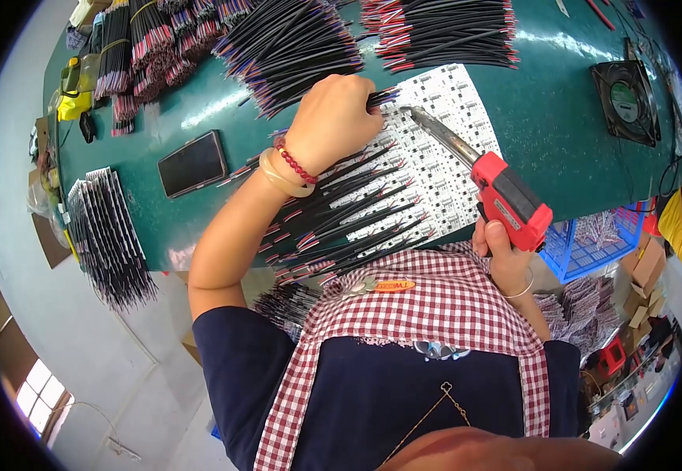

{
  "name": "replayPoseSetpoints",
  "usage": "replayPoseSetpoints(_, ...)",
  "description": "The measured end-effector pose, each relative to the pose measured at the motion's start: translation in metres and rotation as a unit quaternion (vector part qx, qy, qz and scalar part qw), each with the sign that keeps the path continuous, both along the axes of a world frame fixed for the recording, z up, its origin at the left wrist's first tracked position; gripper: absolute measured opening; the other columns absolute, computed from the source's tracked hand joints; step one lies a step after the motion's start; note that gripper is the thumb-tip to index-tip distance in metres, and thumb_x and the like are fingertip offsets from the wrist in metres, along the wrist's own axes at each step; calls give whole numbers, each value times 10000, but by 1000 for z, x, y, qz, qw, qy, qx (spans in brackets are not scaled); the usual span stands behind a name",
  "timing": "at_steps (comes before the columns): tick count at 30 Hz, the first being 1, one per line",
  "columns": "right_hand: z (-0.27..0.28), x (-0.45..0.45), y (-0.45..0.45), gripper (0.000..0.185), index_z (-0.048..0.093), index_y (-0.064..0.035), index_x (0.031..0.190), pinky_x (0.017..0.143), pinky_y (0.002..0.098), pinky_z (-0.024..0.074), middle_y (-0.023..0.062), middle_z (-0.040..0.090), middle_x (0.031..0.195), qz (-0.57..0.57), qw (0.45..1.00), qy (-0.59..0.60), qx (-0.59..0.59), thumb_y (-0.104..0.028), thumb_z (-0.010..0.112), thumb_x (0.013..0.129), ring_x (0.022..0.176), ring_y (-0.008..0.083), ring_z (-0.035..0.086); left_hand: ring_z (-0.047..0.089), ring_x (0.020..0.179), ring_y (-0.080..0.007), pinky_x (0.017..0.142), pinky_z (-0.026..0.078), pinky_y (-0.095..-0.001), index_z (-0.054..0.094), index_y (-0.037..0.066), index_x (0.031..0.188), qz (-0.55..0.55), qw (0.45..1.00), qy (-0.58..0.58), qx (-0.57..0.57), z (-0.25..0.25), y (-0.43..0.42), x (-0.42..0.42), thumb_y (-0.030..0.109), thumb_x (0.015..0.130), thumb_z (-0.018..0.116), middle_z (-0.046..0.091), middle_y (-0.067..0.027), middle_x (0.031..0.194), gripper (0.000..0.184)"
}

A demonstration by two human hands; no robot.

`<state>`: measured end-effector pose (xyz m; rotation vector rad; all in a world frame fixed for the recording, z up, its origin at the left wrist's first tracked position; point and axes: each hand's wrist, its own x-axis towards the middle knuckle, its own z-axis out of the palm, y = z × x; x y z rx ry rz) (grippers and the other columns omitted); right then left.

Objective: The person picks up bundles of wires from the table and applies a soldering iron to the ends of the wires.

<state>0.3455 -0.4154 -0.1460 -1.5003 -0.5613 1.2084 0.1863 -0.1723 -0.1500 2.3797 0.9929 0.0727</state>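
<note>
My left hand (333, 119) is closed around a short black cable (382, 96) whose stripped, coloured ends point toward a white sheet of small circuit boards (455, 118). In my right hand (502, 255) is a red soldering gun (510, 204), held by its handle. Its metal tip is over the sheet, just right of the cable ends, and I cannot tell whether it touches. A row of black cables (357, 210) with red, white and blue wire ends lies across the sheet's left part, below my left hand.
Piles of black cables (294, 55) and red-ended cables (443, 31) lie along the back of the green table (537, 141). A phone (193, 163) and finished-looking strips with cables (109, 235) are at left. A fan (627, 100) stands at right; a blue crate (592, 247) sits below the edge.
</note>
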Motion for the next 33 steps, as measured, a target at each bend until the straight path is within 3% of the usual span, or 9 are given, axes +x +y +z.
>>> replayPoseSetpoints(12,-7,-4,0,137,573,-29,815,479,230,381,-6,542,642,14,999,17,-31,-140,631,870,529,72,487,571,624,-386,597,457,-430,575,-25,697,4,999,-12,41,0,-11,-2,136,720,623,566,-212,630,170)
replayPoseSetpoints(18,-15,-5,-3,134,581,-30,823,459,228,370,-11,539,633,37,995,-88,4,-141,645,860,512,66,480,576,646,-388,608,459,-445,573,-18,697,-1,998,-16,56,-2,-13,-1,132,719,616,574,-210,647,158)
replayPoseSetpoints(20,-6,-7,-2,137,581,-27,842,464,226,372,-14,538,632,-14,999,23,-29,-145,649,857,515,64,480,579,643,-387,613,464,-448,570,-18,692,-8,998,-8,58,-1,-14,-1,131,721,613,579,-209,649,158)
replayPoseSetpoints(27,-13,-5,-2,134,579,-26,868,465,227,373,-11,535,630,1,999,7,-34,-145,641,863,514,64,477,586,636,-381,617,471,-450,570,-20,683,-2,998,1,62,0,-15,0,124,724,610,589,-203,646,155)
replayPoseSetpoints(29,-15,-4,-4,300,525,40,1054,455,239,367,36,484,599,65,996,-66,-20,-233,521,930,479,92,431,588,639,-380,623,471,-453,569,-24,685,0,999,4,45,1,-15,0,123,725,612,588,-200,644,158)
replayPoseSetpoints(33,-11,-7,-3,370,506,52,1125,452,241,367,40,481,600,26,999,-40,3,-259,524,927,473,93,428,590,656,-385,637,473,-456,568,-28,688,-5,998,9,57,0,-15,0,123,724,613,591,-204,660,162)
